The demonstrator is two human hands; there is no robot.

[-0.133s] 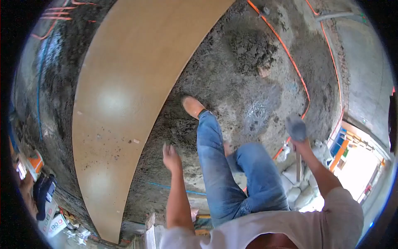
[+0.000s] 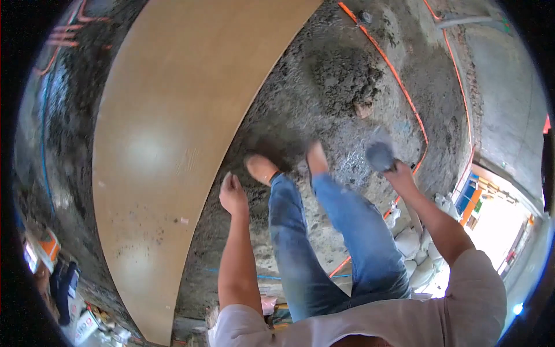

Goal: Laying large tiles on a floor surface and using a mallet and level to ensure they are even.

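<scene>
My right hand [image 2: 398, 173] grips a tool with a dark grey, blurred head [image 2: 380, 155] and a pale handle [image 2: 415, 214], held out to the right of my legs. My left hand [image 2: 233, 194] is closed near the edge of a large tan board [image 2: 150, 87]; what it holds, if anything, I cannot make out. Both my feet, the left [image 2: 260, 168] and the blurred right [image 2: 317, 156], are on dark, rough, damp mortar or concrete [image 2: 283, 92], just right of the board. My jeans [image 2: 364, 243] fill the lower middle.
Orange conduits [image 2: 396, 75] cross the floor at the right; a blue line [image 2: 45, 139] runs at the left. A dark heap [image 2: 344, 78] sits ahead of my feet. Pale sacks [image 2: 410, 246] lie near a bright opening [image 2: 491, 231]. Assorted items [image 2: 63, 277] crowd the lower left.
My right leg has swung forward beside the left. The tool in my right hand has moved left and up. My left hand has risen and its fingers are more curled.
</scene>
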